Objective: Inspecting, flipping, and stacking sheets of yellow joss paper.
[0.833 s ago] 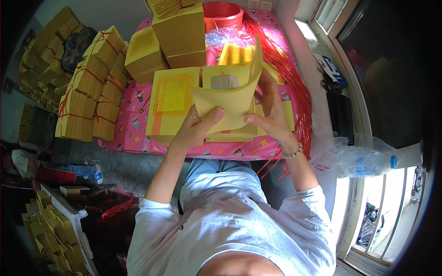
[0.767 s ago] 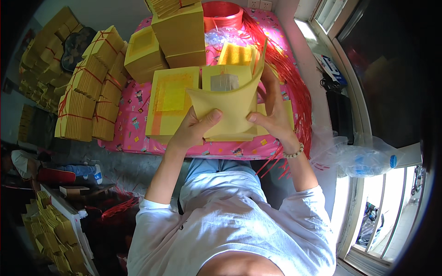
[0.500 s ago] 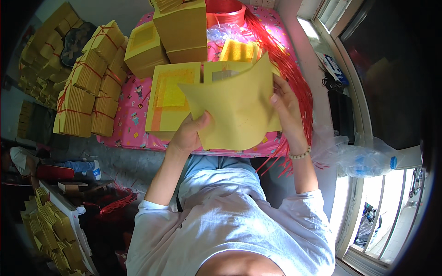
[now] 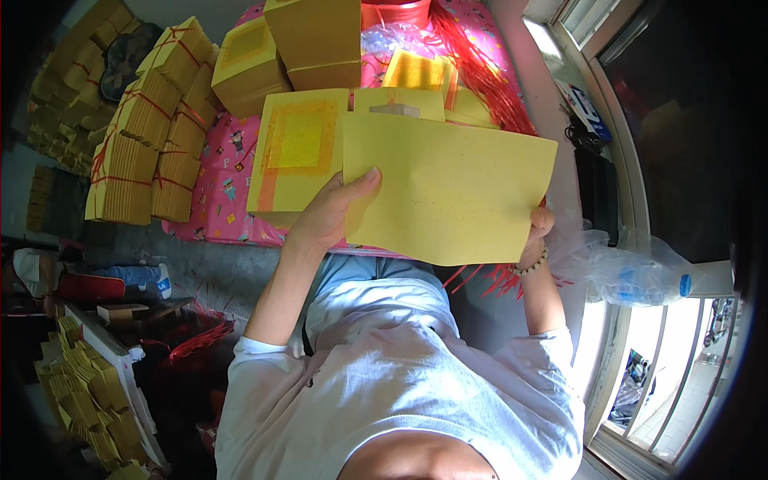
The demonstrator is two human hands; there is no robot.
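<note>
A large yellow paper sheet [image 4: 448, 188] is stretched nearly flat between my two hands, in front of my body and over the near edge of the table. My left hand [image 4: 340, 204] pinches its left side, thumb on top. At the lower right corner my right hand [image 4: 538, 232] grips the paper, with most of its fingers hidden behind it. Just left of the sheet lies a stack of yellow paper [image 4: 300, 152] with an orange and gold square printed on top. Another yellow stack [image 4: 400, 100] is partly covered by the sheet.
The table has a pink patterned cover [image 4: 224, 192]. Tied yellow paper bundles [image 4: 128, 160] stand at left, and taller stacks [image 4: 316, 40] at the back. Red strips [image 4: 488, 76] trail from a red basin [image 4: 396, 14]. A bagged plastic bottle [image 4: 640, 284] is by the window at right.
The sheet, curled before, is now spread out flat and wider. My right hand has moved right and down to its lower corner. My left hand keeps its hold on the left side.
</note>
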